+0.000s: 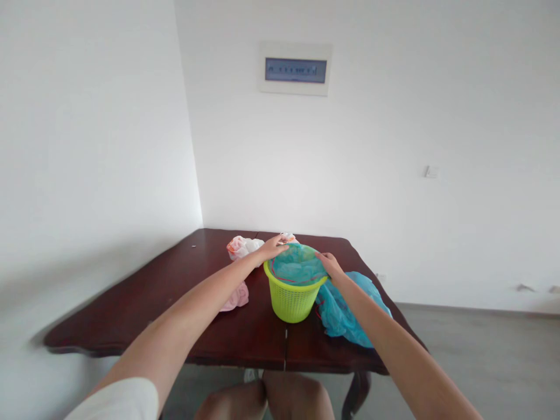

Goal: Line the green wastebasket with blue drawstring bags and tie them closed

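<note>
A bright green plastic wastebasket (292, 303) stands upright on the table, lined with a thin teal plastic garbage bag (300, 267) with a red drawstring. At the back left of the rim, my left hand (273, 248) is closed on the bag's edge. My right hand (331, 266) pinches the bag at the right side of the rim, thumb toward the inside. Beside the basket on the right lies a crumpled blue plastic bag (343, 321), partly hidden under my right forearm. The basket's bottom inside is covered by the liner.
The dark red wooden table (192, 280) meets white walls at its back and left. A white plastic bag with orange marks (240, 247) lies at the back, and a pink cloth-like bundle (237, 296) sits partly behind my left forearm. A breaker panel (296, 70) hangs above.
</note>
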### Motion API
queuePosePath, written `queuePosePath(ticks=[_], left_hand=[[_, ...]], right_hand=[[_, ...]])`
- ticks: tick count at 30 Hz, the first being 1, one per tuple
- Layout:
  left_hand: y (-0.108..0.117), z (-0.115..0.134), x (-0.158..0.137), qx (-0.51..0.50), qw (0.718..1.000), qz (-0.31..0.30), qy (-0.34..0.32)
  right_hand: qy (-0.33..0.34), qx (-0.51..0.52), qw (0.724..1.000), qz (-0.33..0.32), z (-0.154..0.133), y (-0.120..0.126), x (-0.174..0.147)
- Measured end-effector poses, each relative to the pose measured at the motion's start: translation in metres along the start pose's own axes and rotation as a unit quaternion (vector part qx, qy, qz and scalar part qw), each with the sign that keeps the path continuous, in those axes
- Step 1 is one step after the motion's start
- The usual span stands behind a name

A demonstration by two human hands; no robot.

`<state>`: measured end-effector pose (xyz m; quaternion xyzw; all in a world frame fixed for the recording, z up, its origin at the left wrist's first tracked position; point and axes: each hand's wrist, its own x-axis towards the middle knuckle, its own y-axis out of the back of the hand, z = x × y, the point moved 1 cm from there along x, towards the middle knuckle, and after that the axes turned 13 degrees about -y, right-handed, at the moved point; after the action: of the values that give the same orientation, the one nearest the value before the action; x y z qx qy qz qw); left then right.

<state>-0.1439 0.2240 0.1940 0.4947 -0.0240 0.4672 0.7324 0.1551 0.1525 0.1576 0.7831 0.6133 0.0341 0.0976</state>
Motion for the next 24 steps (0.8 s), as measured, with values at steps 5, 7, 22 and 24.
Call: queuePosePath(ticks=[5, 7, 22, 24], left_hand=[[0.021, 0.014, -0.066, -0.009, 0.994, -0.048, -0.094], [0.025, 0.017, -0.091, 0.005, 0.99, -0.041, -0.135], [-0.031, 0.02, -0.152, -0.256, 0.945, 0.197, 0.049], [-0.031, 0.018, -0.159, -0.188, 0.963, 0.186, 0.051]], right_hand=[[0.078, 0.033, 0.996, -0.019, 0.038, 0.023, -0.046], [0.114, 0.056, 0.991, -0.042, 0.061, 0.027, -0.067], [0.328, -0.217, 0.919, 0.029, 0.083, 0.023, -0.128], [0.349, -0.264, 0.898, 0.042, 0.086, 0.021, -0.132]])
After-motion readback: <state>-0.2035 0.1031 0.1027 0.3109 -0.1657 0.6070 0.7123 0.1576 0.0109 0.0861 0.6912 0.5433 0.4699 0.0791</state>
